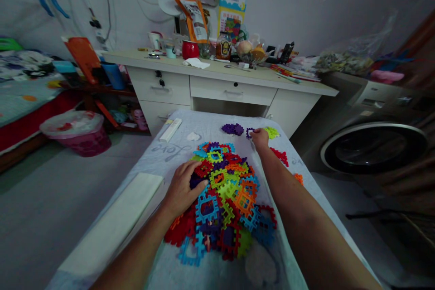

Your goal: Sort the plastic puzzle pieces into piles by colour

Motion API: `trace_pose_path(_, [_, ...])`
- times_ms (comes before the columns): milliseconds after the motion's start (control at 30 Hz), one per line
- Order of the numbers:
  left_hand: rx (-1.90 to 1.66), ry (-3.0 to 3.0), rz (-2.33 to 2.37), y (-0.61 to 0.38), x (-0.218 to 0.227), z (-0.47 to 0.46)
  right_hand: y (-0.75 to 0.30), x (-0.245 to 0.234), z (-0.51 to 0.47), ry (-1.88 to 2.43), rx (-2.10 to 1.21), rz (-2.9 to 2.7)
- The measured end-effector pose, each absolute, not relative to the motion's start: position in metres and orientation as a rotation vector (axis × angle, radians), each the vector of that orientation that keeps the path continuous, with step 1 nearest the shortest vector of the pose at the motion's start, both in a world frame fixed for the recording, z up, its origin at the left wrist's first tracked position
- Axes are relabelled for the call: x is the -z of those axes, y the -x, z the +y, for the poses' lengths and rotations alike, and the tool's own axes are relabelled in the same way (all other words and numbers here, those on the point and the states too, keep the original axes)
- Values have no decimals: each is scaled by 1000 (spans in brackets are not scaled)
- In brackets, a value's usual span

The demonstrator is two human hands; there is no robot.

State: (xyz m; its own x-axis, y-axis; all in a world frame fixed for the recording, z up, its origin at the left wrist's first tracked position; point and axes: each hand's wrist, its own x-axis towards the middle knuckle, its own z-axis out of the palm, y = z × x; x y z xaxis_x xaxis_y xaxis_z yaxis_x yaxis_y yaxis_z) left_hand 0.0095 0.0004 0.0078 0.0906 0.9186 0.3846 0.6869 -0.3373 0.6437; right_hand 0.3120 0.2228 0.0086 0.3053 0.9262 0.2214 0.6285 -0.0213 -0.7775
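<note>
A heap of interlocking plastic building pieces (227,189), notched square frames in blue, red, lime, orange and purple, lies in the middle of the cloth-covered table. At its left edge rests my left hand (186,185), thumb apart from the fingers, against a dark purple piece. My right hand (260,138) reaches to the far side and pinches a purple square frame piece (250,132). Left of that piece is a small pile of purple pieces (233,129). Lime pieces (272,132) lie just right of my right hand. Red pieces (279,157) and orange pieces (299,179), partly behind my forearm, sit nearer.
A long white board (112,226) lies along the table's left side, and a small white box (171,130) near the far left corner. Beyond stands a cluttered white desk (220,74). A washing machine (367,122) is at right, a pink bin (78,133) at left.
</note>
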Motion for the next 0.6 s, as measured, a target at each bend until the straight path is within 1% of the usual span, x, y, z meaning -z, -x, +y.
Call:
trace_pose_path(167, [-1089, -2068, 1588, -10, -10, 0, -308, -6, 242, 1861, -334, -1246])
trace_pose_path(400, [-1080, -2065, 1593, -10, -7, 0, -291, 9, 248, 1729, -490, -1439])
trace_pose_path(600, [-1089, -2064, 1591, -9, -8, -1, -297, 9, 237, 1621, -591, -1512])
